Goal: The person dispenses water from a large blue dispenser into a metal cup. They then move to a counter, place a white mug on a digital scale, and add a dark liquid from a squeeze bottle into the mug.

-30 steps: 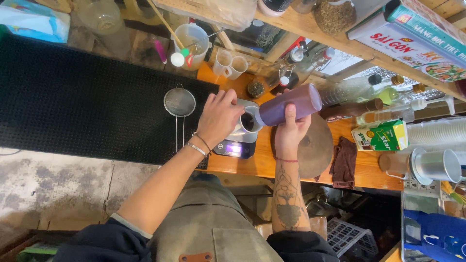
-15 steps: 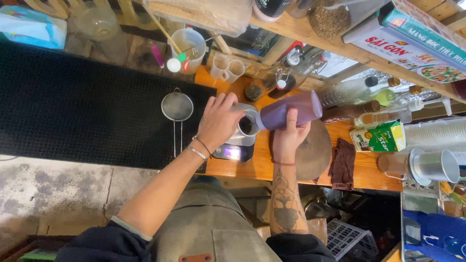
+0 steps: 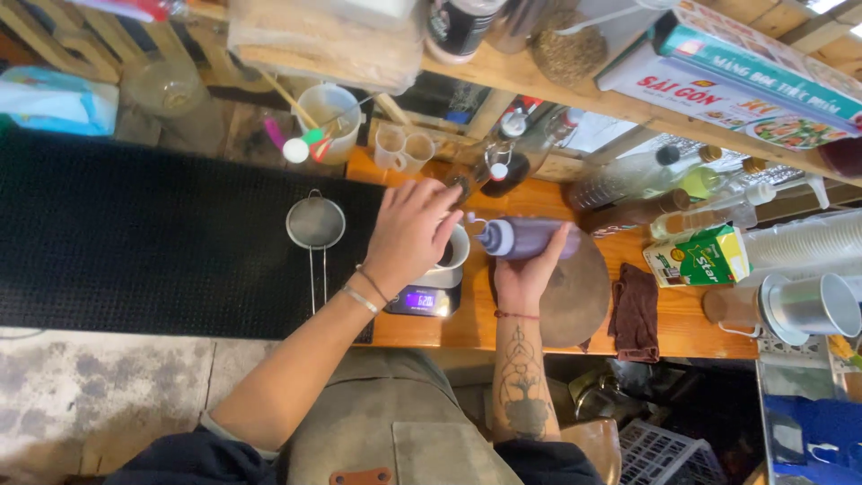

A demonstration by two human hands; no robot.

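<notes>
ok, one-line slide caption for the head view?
Right hand tips purple squeeze bottle toward white cup on scale; left hand steadies it.

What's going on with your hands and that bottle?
Right hand grips purple squeeze bottle, nozzle over white cup. Left hand steadies cup. Nothing blocking.

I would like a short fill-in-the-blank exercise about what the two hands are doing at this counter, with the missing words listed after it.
1. The right hand holds a squeeze bottle of ____ colour.
2. The bottle's nozzle points toward the white cup, which the ____ hand covers.
3. The cup stands on a small digital ____.
4. On the black mat, left of the left hand, lies a metal ____.

Missing words: purple; left; scale; strainer
</notes>
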